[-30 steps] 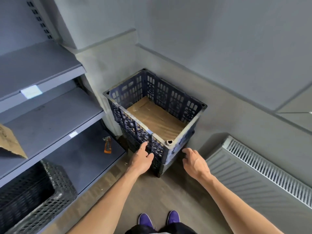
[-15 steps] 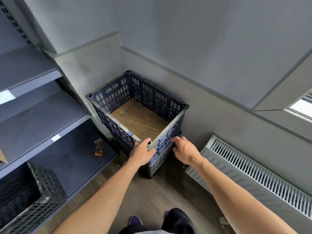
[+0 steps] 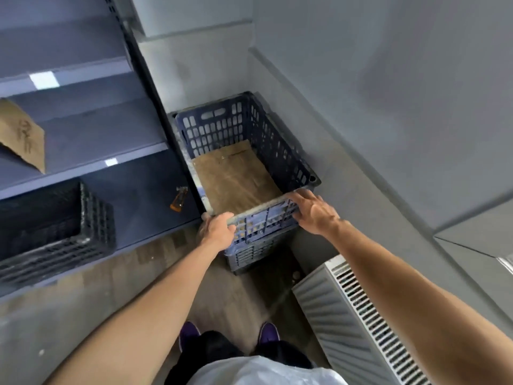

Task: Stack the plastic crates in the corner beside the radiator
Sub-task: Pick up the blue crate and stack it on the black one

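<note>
Blue crate (image 3: 216,129), radiator (image 3: 333,309) beside (knife (image 3: 177,200), perhaps)

Both bare arms stretch forward from 7 and 4 o'clock, left hand (image 3: 218,231) and right hand (image 3: 314,213) gripping the near rim of the top crate (image 3: 215,129).

Matt plastic crate (image 3: 219,129) — cardboard liner (image 3: 236,176)

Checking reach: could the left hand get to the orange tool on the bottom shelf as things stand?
Probably yes. The orange tool lies near the open front of the bottom shelf, close to the left hand; the hand would first have to release the top crate it grips.
</note>
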Demonstrator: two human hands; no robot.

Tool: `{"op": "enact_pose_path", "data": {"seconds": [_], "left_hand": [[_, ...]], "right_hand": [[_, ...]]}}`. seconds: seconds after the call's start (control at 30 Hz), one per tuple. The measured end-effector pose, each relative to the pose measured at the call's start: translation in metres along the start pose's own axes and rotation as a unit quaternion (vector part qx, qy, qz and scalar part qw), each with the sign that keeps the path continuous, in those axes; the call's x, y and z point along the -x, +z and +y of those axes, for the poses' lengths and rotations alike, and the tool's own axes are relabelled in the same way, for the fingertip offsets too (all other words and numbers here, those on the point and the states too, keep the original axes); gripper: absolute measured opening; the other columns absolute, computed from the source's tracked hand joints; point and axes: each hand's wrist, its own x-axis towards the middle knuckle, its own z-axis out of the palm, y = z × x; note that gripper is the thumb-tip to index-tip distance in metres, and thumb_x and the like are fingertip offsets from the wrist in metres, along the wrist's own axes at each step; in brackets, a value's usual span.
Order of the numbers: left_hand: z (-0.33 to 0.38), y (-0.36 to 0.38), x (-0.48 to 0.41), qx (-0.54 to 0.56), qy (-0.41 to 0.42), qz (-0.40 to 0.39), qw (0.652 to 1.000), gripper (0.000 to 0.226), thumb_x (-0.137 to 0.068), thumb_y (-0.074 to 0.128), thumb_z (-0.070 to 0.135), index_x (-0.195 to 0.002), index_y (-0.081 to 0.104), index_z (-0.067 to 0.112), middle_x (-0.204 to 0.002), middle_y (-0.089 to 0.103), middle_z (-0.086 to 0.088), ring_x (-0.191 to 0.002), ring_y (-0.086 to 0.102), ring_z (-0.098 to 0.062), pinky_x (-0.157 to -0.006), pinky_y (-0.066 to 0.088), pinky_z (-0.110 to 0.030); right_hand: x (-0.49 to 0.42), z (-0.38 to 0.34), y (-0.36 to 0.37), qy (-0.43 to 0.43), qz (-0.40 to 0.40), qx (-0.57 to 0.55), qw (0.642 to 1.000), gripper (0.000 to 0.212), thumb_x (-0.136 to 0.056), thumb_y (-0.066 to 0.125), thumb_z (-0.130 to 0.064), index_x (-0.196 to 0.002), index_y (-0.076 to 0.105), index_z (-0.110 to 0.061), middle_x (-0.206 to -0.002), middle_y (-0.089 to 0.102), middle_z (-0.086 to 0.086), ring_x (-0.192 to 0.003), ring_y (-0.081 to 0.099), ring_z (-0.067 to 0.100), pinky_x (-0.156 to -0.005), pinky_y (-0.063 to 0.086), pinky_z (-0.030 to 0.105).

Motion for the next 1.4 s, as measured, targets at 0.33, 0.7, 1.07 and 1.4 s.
{"op": "enact_pose_path", "data": {"seconds": [0.33, 0.7, 1.07, 1.4], "left_hand": [[0.006, 0.001, -0.001, 0.043, -0.007, 0.030, 0.999, 0.038, -0.100, 0.047, 0.033, -0.138, 0.049, 0.034, -0.137, 0.046, -0.011, -0.128, 0.043, -0.029, -0.103, 0.038, -0.034], [0.002, 0.002, -0.011, 0.054, -0.017, 0.052, 0.997, 0.033, -0.097, 0.056, 0.026, -0.130, 0.061, 0.032, -0.133, 0.055, -0.008, -0.125, 0.048, -0.027, -0.101, 0.038, -0.030], [-0.006, 0.002, -0.007, 0.074, -0.009, 0.062, 0.995, 0.029, -0.096, 0.058, 0.025, -0.123, 0.065, 0.032, -0.128, 0.058, -0.007, -0.115, 0.056, -0.028, -0.095, 0.045, -0.033], [-0.006, 0.011, -0.004, 0.070, -0.006, 0.087, 0.994, 0.030, -0.097, 0.055, 0.027, -0.126, 0.063, 0.035, -0.125, 0.054, -0.008, -0.117, 0.053, -0.028, -0.095, 0.041, -0.032]], "right_hand": [[-0.035, 0.023, -0.009, -0.028, -0.059, 0.027, 0.997, 0.056, -0.099, 0.047, -0.030, -0.151, 0.027, -0.036, -0.155, 0.024, -0.002, -0.137, 0.035, 0.031, -0.108, 0.039, 0.045], [-0.065, 0.047, -0.013, -0.025, -0.050, 0.066, 0.996, 0.046, -0.100, 0.047, -0.028, -0.145, 0.037, -0.033, -0.143, 0.039, 0.002, -0.120, 0.048, 0.035, -0.100, 0.041, 0.043], [-0.061, 0.045, -0.011, -0.022, -0.027, 0.020, 0.999, 0.044, -0.092, 0.048, -0.011, -0.132, 0.055, -0.029, -0.129, 0.049, 0.004, -0.110, 0.058, 0.031, -0.099, 0.041, 0.036], [-0.043, 0.058, -0.003, -0.042, -0.036, 0.043, 0.998, 0.057, -0.093, 0.052, -0.015, -0.145, 0.039, -0.035, -0.141, 0.042, -0.001, -0.116, 0.049, 0.030, -0.102, 0.040, 0.037]]}}
